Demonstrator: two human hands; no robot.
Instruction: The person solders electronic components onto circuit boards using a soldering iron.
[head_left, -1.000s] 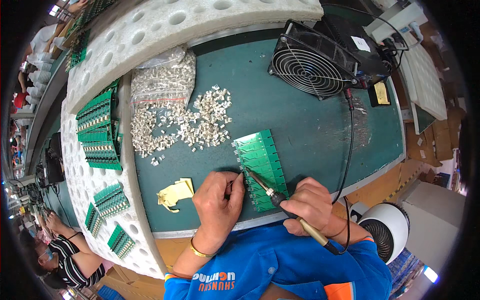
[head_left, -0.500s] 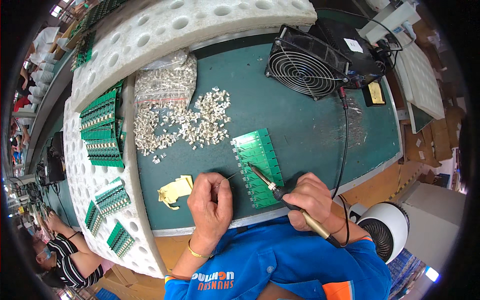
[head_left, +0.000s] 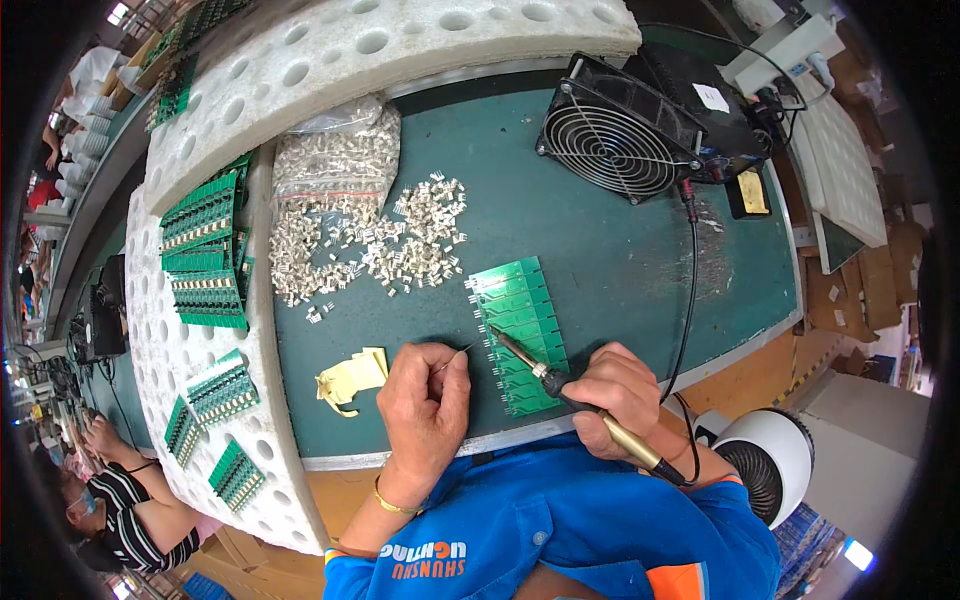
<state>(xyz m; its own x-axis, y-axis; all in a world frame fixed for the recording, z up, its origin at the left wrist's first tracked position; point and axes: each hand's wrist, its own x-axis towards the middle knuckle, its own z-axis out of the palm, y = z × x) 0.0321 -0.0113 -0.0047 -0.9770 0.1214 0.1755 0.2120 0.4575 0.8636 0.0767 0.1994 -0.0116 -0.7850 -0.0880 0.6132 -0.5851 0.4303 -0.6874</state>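
My right hand [head_left: 618, 400] grips a soldering iron [head_left: 625, 440] with a brass-coloured handle. Its dark tip points up and left onto a green circuit board panel [head_left: 530, 320], near the pins along the panel's left edge. My left hand [head_left: 425, 400] is closed, thumb against fingers, pinching a thin solder wire [head_left: 467, 350] whose end reaches toward that same edge. Left of this hand lies a folded piece of yellow paper or tape [head_left: 352, 378]. Small white connectors [head_left: 415, 245] are heaped beyond the hands, beside a clear plastic bag [head_left: 340, 165] full of them.
A black fan [head_left: 620, 130] and a dark box [head_left: 690, 100] stand at the far right, with a cable running down to the iron. White foam slabs [head_left: 290, 440] border the left and back, carrying finished-looking green boards [head_left: 205, 270]. A small sponge holder [head_left: 750, 193] sits at right.
The iron's tip has shifted slightly left and the solder wire's end sits a little apart from it. The whole view has moved slightly; both hands keep their grip.
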